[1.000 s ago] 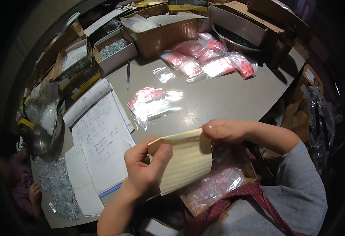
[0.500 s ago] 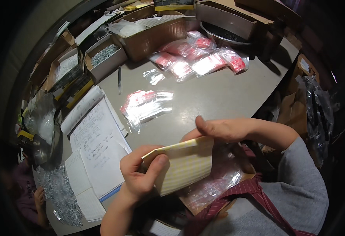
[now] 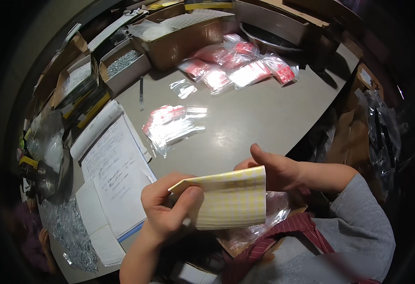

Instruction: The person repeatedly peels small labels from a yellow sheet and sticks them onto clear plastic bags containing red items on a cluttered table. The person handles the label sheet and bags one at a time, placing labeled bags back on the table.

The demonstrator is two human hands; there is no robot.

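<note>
My left hand [image 3: 167, 206] pinches the left end of a folded sheet of round yellow stickers [image 3: 233, 201], thumb in front and fingers behind. The sheet hangs over my lap, with rows of pale yellow dots across its face. At its right end is my right hand [image 3: 281, 173], thumb raised and apart from the fingers. Those fingertips are partly hidden behind the sheet, and I cannot tell whether they touch it. Below the sheet, a clear plastic bag [image 3: 278, 213] lies in a cardboard box on my lap.
An open notebook [image 3: 115, 173] lies left, near a heap of small metal parts [image 3: 70, 232]. Flat zip bags [image 3: 174, 125] lie mid-table, a pen [image 3: 141, 93] behind them. Filled bags [image 3: 250, 73] and cardboard boxes [image 3: 184, 42] stand farther back. Another person's hand [image 3: 44, 239] shows far left.
The sheet's right end has swung slightly to the right and levelled out. My right hand has moved down and to the right. My left hand keeps its grip.
</note>
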